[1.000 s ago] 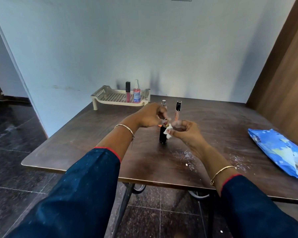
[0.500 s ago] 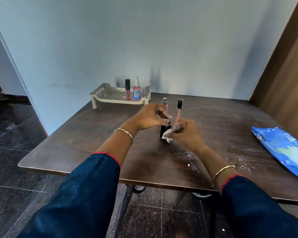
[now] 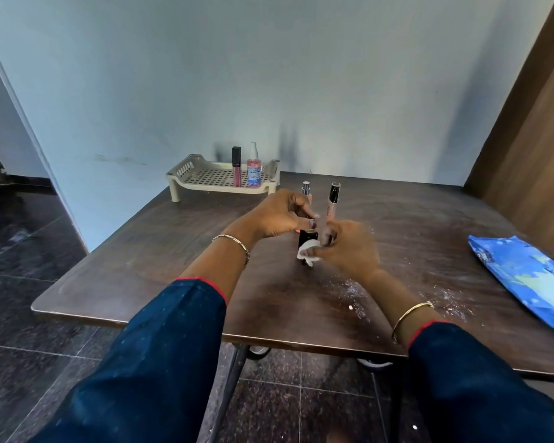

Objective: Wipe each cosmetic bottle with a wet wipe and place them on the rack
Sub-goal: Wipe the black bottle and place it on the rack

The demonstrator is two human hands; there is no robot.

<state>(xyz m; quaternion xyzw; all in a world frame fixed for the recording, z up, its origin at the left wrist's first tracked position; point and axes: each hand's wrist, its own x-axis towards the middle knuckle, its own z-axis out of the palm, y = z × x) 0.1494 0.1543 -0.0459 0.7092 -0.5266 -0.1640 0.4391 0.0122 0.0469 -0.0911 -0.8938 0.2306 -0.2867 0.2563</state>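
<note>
A small black cosmetic bottle [image 3: 307, 238] stands upright at the table's middle. My left hand [image 3: 280, 215] pinches its top from the left. My right hand [image 3: 347, 249] grips a crumpled white wet wipe [image 3: 307, 254] and presses it against the bottle's lower body. Just behind the hands are a small bottle with a silver cap [image 3: 306, 188] and a pink tube with a black cap [image 3: 332, 201]; the hands hide their bases. The beige perforated rack [image 3: 202, 179] sits at the far left against the wall, holding a pink gloss tube [image 3: 236, 167] and a pink spray bottle [image 3: 253, 171].
A blue wet-wipe pack [image 3: 522, 276] lies at the table's right side. White specks are scattered over the dark wooden table [image 3: 141, 266] near my right wrist. A wooden panel [image 3: 531, 129] rises at the right; dark tiled floor lies to the left and below.
My right hand has slid the wipe down the black bottle, from near its top to its lower body. My left hand stays pinched on the top.
</note>
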